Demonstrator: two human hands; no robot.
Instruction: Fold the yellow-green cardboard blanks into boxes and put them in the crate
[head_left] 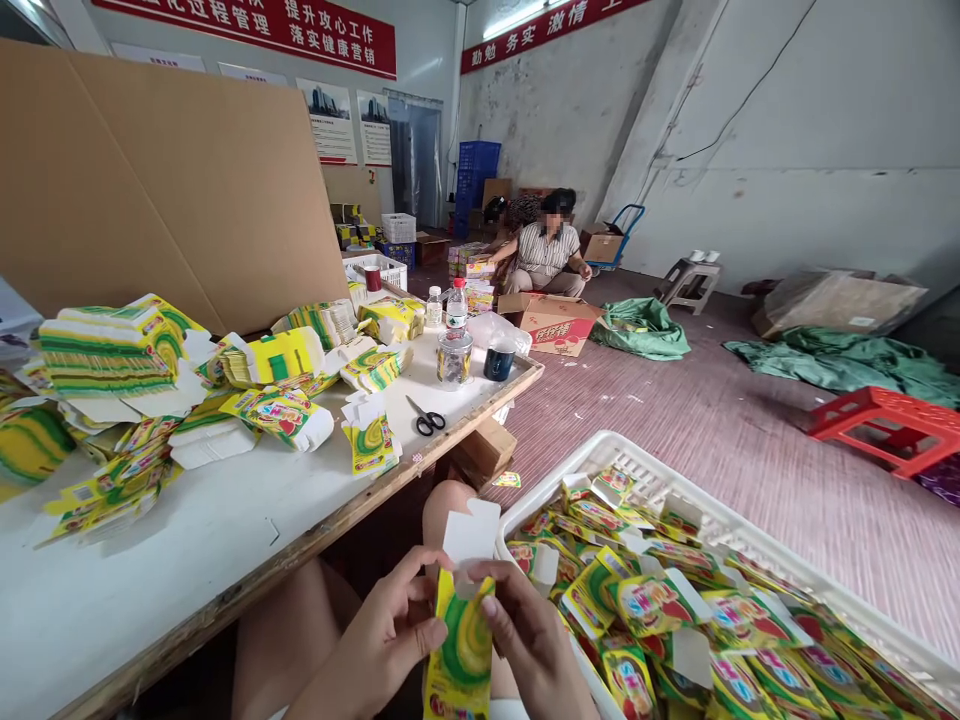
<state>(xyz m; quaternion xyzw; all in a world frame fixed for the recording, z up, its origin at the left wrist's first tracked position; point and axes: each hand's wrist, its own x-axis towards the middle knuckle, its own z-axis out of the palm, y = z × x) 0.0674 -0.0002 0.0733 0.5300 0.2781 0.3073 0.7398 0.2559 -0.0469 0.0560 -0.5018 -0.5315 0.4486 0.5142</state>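
Lower centre: we note left hand [390, 632] and right hand [531, 635] pinching a carton [465, 650] between them, its long axis up-frame, neither nearer.

Bright ceiling tube [523, 19], stretched edges

Green-swirled yellow carton [463, 655], white basket [609, 439], red stool [870, 399], black-handled scissors [430, 427], plain brown cardboard [165, 200], pale striped shirt [550, 255]

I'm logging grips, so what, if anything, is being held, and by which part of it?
A box: the left hand holds its left edge, the right hand its right edge, both near the top, below the raised white flap.
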